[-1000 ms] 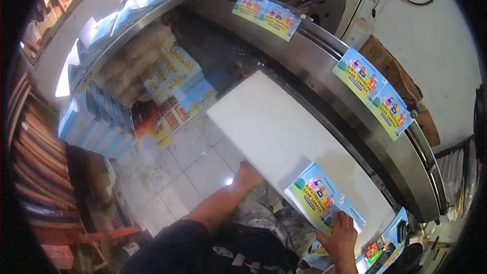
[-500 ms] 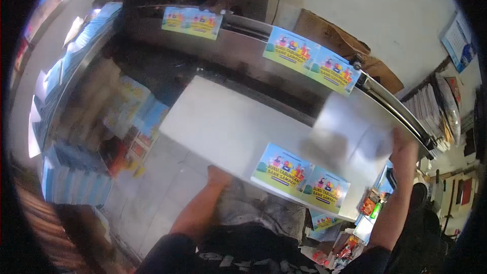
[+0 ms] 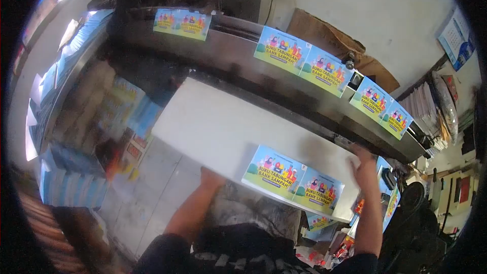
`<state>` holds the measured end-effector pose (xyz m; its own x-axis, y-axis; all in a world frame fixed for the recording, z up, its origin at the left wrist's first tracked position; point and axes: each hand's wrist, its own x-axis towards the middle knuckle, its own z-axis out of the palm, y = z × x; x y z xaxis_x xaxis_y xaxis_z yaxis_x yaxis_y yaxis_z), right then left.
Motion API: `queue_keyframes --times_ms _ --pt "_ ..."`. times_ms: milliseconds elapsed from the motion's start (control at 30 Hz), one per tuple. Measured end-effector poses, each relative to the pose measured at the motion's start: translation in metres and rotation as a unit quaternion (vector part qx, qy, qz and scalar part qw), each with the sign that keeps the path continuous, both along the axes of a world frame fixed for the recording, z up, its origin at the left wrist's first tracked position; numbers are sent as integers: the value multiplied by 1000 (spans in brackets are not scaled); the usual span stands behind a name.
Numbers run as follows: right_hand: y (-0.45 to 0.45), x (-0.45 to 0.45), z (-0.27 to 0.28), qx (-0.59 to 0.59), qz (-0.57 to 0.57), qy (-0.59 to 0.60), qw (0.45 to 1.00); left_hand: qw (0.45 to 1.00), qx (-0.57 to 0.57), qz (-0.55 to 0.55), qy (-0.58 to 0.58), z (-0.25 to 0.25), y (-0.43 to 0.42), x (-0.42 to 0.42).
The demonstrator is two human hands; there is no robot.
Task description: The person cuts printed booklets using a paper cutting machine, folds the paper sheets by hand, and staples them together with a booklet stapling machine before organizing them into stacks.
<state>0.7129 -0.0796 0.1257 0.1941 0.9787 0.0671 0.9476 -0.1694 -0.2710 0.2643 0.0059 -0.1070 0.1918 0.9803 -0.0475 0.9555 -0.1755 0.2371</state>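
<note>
A long white board (image 3: 213, 116) lies across the space before me, tilted down to the right. On its near right part sits a stack of printed cover sheets (image 3: 274, 175), coloured blue and yellow. My left hand (image 3: 212, 177) is at the board's near edge, its fingers hidden. My right hand (image 3: 362, 165) is over the board's right end, slightly blurred, thumb and fingers apart, with nothing seen in it. Beyond the board, a matching sheet (image 3: 380, 106) hangs on a dark curved rail (image 3: 233, 45), right of another printed sheet (image 3: 304, 61).
Another printed sheet (image 3: 182, 24) hangs at the rail's far left. Stacked pale blue booklets (image 3: 73, 177) stand at left. Cardboard (image 3: 324, 33) leans on the back wall. A black stapler-like object (image 3: 388, 177) lies right of my hand. Small packets (image 3: 345, 246) lie below the board.
My right hand has let go of a sheet, which now hangs on the rail's right part, printed side showing. The hand has come back left and down to the board. My left hand stays at the edge.
</note>
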Motion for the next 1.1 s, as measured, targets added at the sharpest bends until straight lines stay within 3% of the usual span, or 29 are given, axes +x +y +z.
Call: queue_keyframes --times_ms 33,133,200,267,300,433,500,600,667,700,733,767,800,833,867,900,933,967,1033,1067,1100 --pt "-14 -36 -2 -50 47 51 996 1000 13 -8 -3 -1 2 0" --pt "-49 -116 -11 -172 185 -78 964 1000 4 -11 -2 -18 4 -3" --pt "-65 -130 -25 -122 225 -64 965 1000 -21 13 5 -50 6 -12" --pt "-65 -128 -26 -144 191 -9 971 1000 -15 -1 -19 -84 8 -16" --pt "-64 -128 -28 -123 197 -39 972 1000 -13 -1 -28 -92 8 -16" --pt "-61 -132 -28 -84 212 -64 972 990 -95 -36 95 -73 14 -10" --pt "-48 -127 -5 -163 185 33 969 989 -97 -27 113 -73 15 -12" --pt "-31 -125 16 -209 236 47 948 996 -22 -40 79 -115 11 -19" --pt "-19 -106 17 -261 182 26 948 988 -79 -56 117 -120 13 -19" --pt "-13 -96 31 -199 149 83 965 989 -78 -52 118 -105 14 -17" --pt "-3 -80 45 -183 102 1 978 994 -79 -8 70 -75 13 -12" --pt "3 -57 52 -14 108 -39 993 996 -79 34 23 -53 11 -9" --pt "17 -32 83 -129 -9 -59 990 996 -78 35 25 -44 12 -8" --pt "22 -3 92 2 -82 -74 994 997 -75 16 16 -37 13 -8" --pt "29 24 106 138 -83 -83 983 997 -73 -4 7 -34 14 -9" --pt "36 51 120 269 -77 -99 955 997 -72 -3 9 -42 15 -12" --pt "42 70 130 372 -29 -201 906 999 -41 -11 -18 -59 14 -14" --pt "50 99 126 372 -31 -200 906 999 -11 -19 -45 -68 14 -14" --pt "66 159 107 412 2 -364 835 999 -4 5 -49 -47 14 -7" --pt "69 176 88 413 1 -365 835 998 2 31 -55 -37 15 -3" --pt "71 189 59 363 8 -305 881 998 3 31 -56 -35 15 -3"
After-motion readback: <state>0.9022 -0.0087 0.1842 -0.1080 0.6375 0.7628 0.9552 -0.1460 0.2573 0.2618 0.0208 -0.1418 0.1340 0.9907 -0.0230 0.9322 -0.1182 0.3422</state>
